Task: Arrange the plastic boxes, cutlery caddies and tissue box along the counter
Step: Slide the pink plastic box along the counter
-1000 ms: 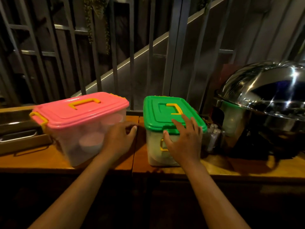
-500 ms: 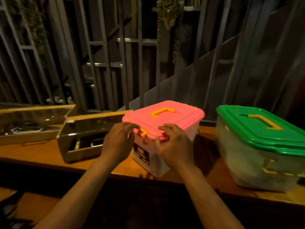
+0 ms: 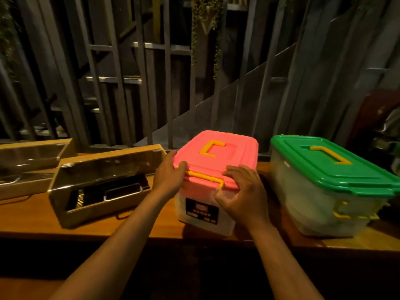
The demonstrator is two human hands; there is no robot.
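A clear plastic box with a pink lid [image 3: 218,156] and yellow handles stands on the wooden counter [image 3: 134,224], short end toward me. My left hand [image 3: 171,176] grips its near left corner. My right hand [image 3: 242,195] holds its near right corner, fingers over the lid's rim. To the right stands a clear box with a green lid [image 3: 331,165], untouched. Left of the pink box lie two wooden cutlery caddies, the near one [image 3: 104,182] showing cutlery and a metal handle inside, the far one [image 3: 32,161] behind it.
A dark metal railing [image 3: 168,83] and slatted wall run behind the counter. Hanging plants [image 3: 205,29] dangle above. Dark objects sit at the far right edge [image 3: 387,131]. The counter's front edge runs close to me, with a drop below it.
My right hand left the green box and both hands took hold of the pink box. The pink box has turned its short end toward me. My view swung left, bringing the caddies in.
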